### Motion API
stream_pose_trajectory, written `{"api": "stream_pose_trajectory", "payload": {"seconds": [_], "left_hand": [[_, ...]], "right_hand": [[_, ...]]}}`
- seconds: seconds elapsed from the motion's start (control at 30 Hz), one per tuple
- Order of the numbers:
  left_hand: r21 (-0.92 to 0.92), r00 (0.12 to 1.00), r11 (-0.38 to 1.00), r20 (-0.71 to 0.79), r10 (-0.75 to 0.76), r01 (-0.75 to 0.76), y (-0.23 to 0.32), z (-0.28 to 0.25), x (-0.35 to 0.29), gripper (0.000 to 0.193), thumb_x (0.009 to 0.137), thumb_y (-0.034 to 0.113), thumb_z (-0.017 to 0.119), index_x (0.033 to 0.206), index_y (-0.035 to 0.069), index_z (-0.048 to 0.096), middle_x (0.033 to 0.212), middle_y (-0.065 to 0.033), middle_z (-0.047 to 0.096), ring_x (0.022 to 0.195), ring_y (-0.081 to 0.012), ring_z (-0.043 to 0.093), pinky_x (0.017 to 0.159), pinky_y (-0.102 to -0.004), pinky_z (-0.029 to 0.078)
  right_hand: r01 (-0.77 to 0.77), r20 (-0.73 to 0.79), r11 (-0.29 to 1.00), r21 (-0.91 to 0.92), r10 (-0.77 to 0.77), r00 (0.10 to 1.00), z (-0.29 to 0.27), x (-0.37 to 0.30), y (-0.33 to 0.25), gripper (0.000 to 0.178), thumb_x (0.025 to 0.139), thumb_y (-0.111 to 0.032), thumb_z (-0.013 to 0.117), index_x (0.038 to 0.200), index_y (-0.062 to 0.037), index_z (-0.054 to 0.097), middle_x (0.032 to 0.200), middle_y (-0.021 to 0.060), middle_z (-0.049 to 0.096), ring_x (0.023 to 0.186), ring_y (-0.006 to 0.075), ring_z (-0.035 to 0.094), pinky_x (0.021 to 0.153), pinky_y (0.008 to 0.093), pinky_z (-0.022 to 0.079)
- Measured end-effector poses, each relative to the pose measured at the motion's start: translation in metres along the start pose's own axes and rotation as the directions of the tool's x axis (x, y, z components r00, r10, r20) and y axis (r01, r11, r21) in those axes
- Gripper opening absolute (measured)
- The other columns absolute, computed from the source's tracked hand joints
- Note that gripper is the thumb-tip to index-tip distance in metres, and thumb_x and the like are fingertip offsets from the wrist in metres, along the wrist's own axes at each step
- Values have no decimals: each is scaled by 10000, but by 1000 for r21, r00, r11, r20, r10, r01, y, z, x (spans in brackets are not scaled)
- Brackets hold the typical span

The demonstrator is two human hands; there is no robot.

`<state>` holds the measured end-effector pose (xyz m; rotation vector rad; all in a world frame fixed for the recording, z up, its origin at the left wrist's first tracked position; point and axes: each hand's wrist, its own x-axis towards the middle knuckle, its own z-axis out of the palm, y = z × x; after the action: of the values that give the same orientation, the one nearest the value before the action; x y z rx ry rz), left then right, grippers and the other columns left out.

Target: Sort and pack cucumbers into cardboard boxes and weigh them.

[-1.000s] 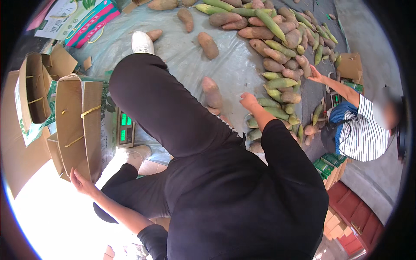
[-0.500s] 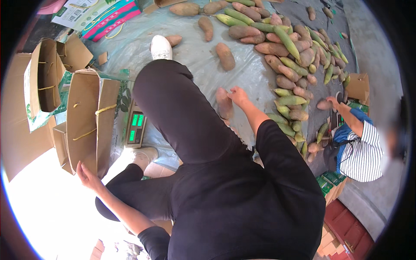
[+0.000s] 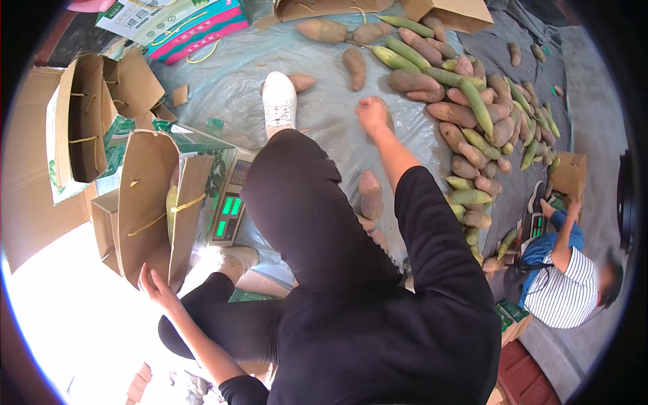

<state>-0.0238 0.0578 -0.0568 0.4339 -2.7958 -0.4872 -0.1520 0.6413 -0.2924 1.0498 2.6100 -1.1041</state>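
Observation:
My right hand (image 3: 375, 115) is closed over a brownish sweet potato on the plastic sheet, hiding most of it. Another sweet potato (image 3: 370, 194) lies beside my right knee, below that hand. My left hand (image 3: 156, 290), fingers apart and holding nothing, is at the lower edge of an open cardboard gift bag (image 3: 145, 209) with yellow rope handles. A long pale green radish (image 3: 173, 202) shows inside the bag. The bag stands at a weighing scale (image 3: 228, 214) with lit green digits.
A pile of sweet potatoes and green radishes (image 3: 478, 111) spreads to the right. More open bags (image 3: 81, 128) stand at the left, and a printed gift box (image 3: 202, 30) lies at the far left. At the right, a co-worker in a striped shirt (image 3: 563, 290) handles a brown carton (image 3: 569, 174).
My right hand has left the sweet potato near my knee and reached farther away to another. My left hand stays by the bag. The co-worker's hand has moved to the carton.

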Motion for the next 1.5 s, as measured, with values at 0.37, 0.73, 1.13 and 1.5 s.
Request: {"api": "stream_pose_trajectory", "payload": {"seconds": [0.37,0.73,1.13,1.5], "left_hand": [[-177,964,948,34,-262,264,23,-2,5,386,968,305,379,1170,16,538,1092,-134,565,1056,-217,511,952,-348,354],[-159,936,922,50,-348,352,24,-2,7,371,972,272,376,1168,-2,531,1108,-147,565,1065,-221,520,964,-346,360],[-90,970,966,-2,-244,242,29,4,11,256,913,231,494,1030,36,612,986,-104,604,981,-228,510,887,-347,385],[15,988,988,5,-154,154,36,-9,10,232,895,247,516,991,68,629,960,-99,610,979,-271,515,862,-378,396]], "right_hand": [[-143,-163,981,-130,121,979,18,91,-22,682,638,-251,740,1225,-46,461,1115,197,582,1067,312,549,906,365,436],[-227,-154,961,-159,203,967,49,125,-11,722,605,-248,737,1212,5,438,1070,218,596,984,314,597,852,356,473],[-660,616,605,446,327,716,22,92,28,136,753,-218,709,813,-144,611,708,-17,612,595,102,542,559,265,446],[-292,704,827,481,-165,691,-40,-4,-81,256,755,-177,673,973,-68,594,795,12,611,722,102,565,662,226,429]]}}
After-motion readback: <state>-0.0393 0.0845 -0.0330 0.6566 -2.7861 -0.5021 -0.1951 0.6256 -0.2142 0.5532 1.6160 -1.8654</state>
